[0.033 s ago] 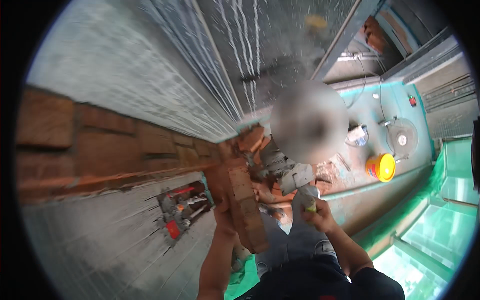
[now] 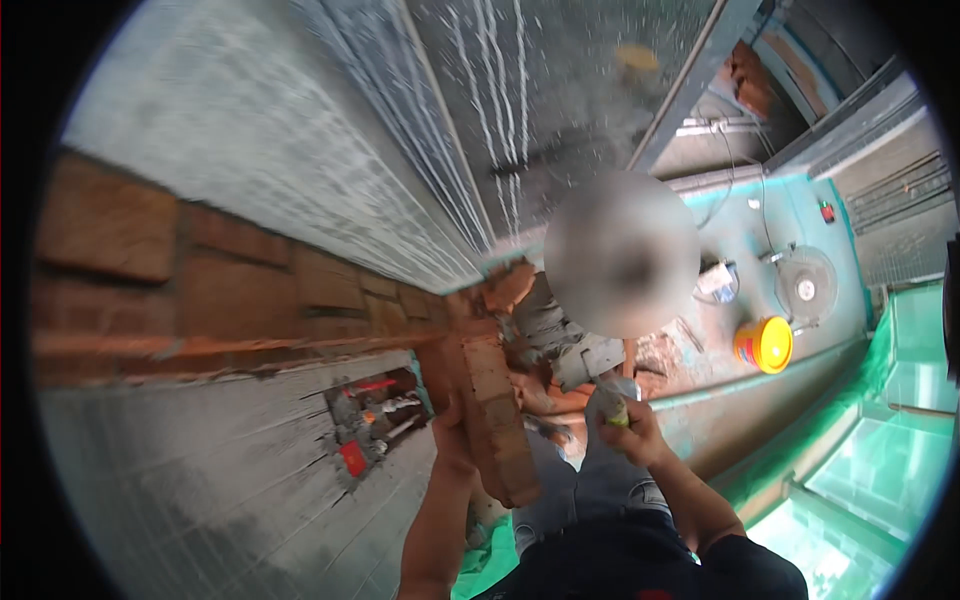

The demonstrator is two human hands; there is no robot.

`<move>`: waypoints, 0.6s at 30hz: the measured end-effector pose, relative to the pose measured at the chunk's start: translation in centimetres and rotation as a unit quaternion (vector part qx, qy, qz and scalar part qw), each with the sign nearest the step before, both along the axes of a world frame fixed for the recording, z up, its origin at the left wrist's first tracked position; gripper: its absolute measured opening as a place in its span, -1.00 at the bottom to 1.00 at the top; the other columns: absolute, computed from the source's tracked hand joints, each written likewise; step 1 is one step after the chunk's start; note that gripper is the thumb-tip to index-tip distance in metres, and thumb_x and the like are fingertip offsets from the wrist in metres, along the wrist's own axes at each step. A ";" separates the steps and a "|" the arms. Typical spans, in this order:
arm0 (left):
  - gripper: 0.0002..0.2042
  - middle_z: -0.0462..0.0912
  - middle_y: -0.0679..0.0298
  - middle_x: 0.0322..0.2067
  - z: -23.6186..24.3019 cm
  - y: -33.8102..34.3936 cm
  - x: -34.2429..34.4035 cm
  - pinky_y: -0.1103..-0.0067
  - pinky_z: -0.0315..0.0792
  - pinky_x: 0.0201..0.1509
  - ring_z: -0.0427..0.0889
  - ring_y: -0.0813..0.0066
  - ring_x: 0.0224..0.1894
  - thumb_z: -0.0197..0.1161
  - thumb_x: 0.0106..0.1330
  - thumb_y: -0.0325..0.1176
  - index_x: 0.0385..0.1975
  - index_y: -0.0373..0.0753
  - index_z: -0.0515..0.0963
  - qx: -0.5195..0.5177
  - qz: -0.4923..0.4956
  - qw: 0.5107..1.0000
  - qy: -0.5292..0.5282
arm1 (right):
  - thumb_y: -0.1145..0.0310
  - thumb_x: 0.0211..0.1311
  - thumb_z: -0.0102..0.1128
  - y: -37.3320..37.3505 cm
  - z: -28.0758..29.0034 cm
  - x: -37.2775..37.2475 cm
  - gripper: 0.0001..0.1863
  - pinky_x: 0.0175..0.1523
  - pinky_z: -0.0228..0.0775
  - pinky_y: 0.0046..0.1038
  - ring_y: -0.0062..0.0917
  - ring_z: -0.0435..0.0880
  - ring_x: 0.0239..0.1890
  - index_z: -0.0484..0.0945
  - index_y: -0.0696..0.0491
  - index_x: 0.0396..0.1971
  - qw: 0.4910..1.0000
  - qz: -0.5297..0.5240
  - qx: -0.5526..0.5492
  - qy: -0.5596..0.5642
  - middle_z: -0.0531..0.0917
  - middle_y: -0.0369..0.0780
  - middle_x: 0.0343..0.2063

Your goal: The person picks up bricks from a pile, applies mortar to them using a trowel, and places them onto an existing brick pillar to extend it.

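Note:
My left hand (image 2: 452,435) is raised at the near end of the brick wall, its fingers closed around the lower part of a reddish-brown brick (image 2: 440,372). That brick is upright and blurred, close beside a column of laid bricks (image 2: 497,415). In front of my legs, my right hand (image 2: 635,436) grips a trowel by its yellow-green handle (image 2: 617,414); the grey blade (image 2: 604,396) points away from me. Just beyond the blade is a pale grey mortar-smeared block (image 2: 590,362). Grey mortar (image 2: 548,325) lies heaped behind it, with loose bricks (image 2: 560,393) nearby.
A brick wall (image 2: 230,275) runs along the left, above a grey wall with a rough recess of pipes (image 2: 375,415). On the right ledge stand a yellow bucket (image 2: 770,345) and a round basin-like object (image 2: 806,289). Green netting (image 2: 870,420) hangs at right. A round blur hides the centre.
The whole view has shifted slightly down and to the right. My left hand stays at the brick and my right hand keeps its grip on the trowel.

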State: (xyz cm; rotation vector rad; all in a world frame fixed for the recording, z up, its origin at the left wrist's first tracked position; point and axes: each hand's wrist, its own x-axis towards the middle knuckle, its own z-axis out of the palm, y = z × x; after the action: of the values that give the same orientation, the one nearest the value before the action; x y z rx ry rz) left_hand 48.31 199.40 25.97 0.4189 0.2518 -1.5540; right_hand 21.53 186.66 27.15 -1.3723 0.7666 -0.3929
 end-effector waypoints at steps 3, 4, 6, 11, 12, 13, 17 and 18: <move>-0.38 0.57 0.11 -0.03 5.3 2.1 -0.9 0.29 0.52 -0.01 0.59 0.17 -0.05 0.12 0.32 0.13 0.20 -0.24 0.36 -0.032 0.015 0.997 -0.075 | 0.43 0.07 0.27 1.1 4.3 2.6 -0.81 -0.26 0.30 -0.53 -0.63 0.45 -0.40 0.54 0.13 -0.30 0.995 0.021 -0.088 -0.039 0.53 -0.28 -0.45; -0.38 0.57 0.11 -0.03 6.9 2.3 -1.1 0.29 0.52 -0.01 0.59 0.17 -0.05 0.12 0.32 0.13 0.20 -0.24 0.36 -0.044 0.023 0.995 -0.088 | 0.45 0.08 0.28 1.1 5.4 3.2 -0.80 -0.26 0.30 -0.54 -0.64 0.44 -0.41 0.54 0.14 -0.29 0.989 0.026 -0.140 -0.046 0.53 -0.28 -0.43; -0.30 0.53 -0.03 0.04 9.6 3.0 -1.5 0.17 0.48 0.07 0.57 0.01 0.03 0.11 0.30 0.14 0.25 -0.31 0.28 -0.095 0.032 0.994 -0.035 | 0.46 0.05 0.30 1.4 6.6 4.4 -0.80 -0.28 0.35 -0.54 -0.66 0.46 -0.41 0.54 0.15 -0.31 0.982 0.019 -0.182 -0.053 0.55 -0.25 -0.46; -0.45 0.57 0.12 0.05 13.2 4.2 -1.9 0.18 0.50 0.05 0.60 0.10 -0.02 0.13 0.36 0.01 0.23 -0.21 0.35 -0.154 0.055 0.986 -0.007 | 0.44 -0.09 0.37 2.2 8.0 6.6 -0.77 -0.32 0.47 -0.40 -0.33 0.65 -0.46 0.55 0.11 -0.38 0.932 -0.038 -0.347 -0.093 0.62 -0.14 -0.47; -0.45 0.57 0.12 0.05 14.4 4.0 -2.2 0.18 0.50 0.05 0.60 0.10 -0.02 0.13 0.36 0.01 0.23 -0.21 0.35 -0.163 0.058 0.985 -0.016 | 0.44 -0.09 0.37 1.9 6.1 7.2 -0.77 -0.32 0.47 -0.40 -0.33 0.65 -0.46 0.55 0.11 -0.38 0.929 -0.036 -0.354 -0.104 0.62 -0.14 -0.47; -0.42 0.54 0.12 0.00 15.8 3.6 -2.7 0.28 0.53 -0.08 0.54 0.17 -0.09 0.12 0.34 0.07 0.16 -0.29 0.37 -0.125 0.093 0.985 -0.071 | 0.41 -0.12 0.38 1.2 2.9 7.7 -0.75 -0.33 0.48 -0.35 -0.25 0.64 -0.45 0.54 0.10 -0.39 0.913 -0.044 -0.393 -0.098 0.62 -0.12 -0.47; -0.34 0.48 0.13 -0.16 19.1 3.6 -2.9 0.44 0.50 -0.26 0.43 0.29 -0.25 0.09 0.32 0.17 0.06 -0.42 0.39 -0.085 0.152 0.973 -0.150 | 0.37 -0.20 0.42 2.5 13.2 6.8 -0.67 -0.34 0.48 -0.25 -0.13 0.62 -0.43 0.50 0.10 -0.39 0.859 -0.042 -0.505 -0.069 0.59 -0.09 -0.48; -0.32 0.47 0.13 -0.20 19.5 3.7 -2.9 0.46 0.49 -0.26 0.41 0.31 -0.28 0.07 0.32 0.19 0.05 -0.44 0.39 -0.111 0.146 0.973 -0.140 | 0.37 -0.21 0.42 2.7 14.8 6.2 -0.66 -0.35 0.47 -0.23 -0.11 0.61 -0.43 0.49 0.10 -0.38 0.833 -0.028 -0.550 -0.048 0.59 -0.08 -0.48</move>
State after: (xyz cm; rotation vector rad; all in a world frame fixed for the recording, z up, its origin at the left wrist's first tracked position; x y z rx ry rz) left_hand 45.42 203.13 45.44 0.3995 -0.0772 -1.2022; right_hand 27.75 189.37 41.97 -2.3777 0.4709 -1.0463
